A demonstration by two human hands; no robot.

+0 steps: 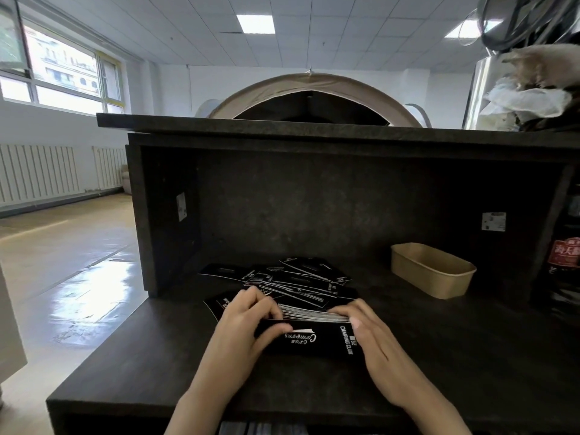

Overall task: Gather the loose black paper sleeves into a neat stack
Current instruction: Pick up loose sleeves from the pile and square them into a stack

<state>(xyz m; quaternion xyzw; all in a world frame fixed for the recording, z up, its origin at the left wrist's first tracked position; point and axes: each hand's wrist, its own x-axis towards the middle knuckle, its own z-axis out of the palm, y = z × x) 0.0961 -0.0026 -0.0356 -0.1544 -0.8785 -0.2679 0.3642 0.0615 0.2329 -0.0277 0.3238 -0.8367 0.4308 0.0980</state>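
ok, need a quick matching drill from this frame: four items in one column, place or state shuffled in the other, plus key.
Items
1. held stack of sleeves
2. loose sleeves
3. kraft paper tray
4. left hand

Places/states
A. scattered in a heap behind the hands
B. empty, on the counter to the right
C. gripped at both ends, edges squared
D. curled round the stack's left end

Pairs: 1-C, 2-A, 3-B, 4-D

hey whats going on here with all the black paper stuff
A person is gathering black printed paper sleeves on a dark counter. Both hands hold a squared-up stack of sleeves, the left hand at its left end and the right hand at its right. A loose, messy pile of sleeves lies behind it. A tan paper tray sits to the right.
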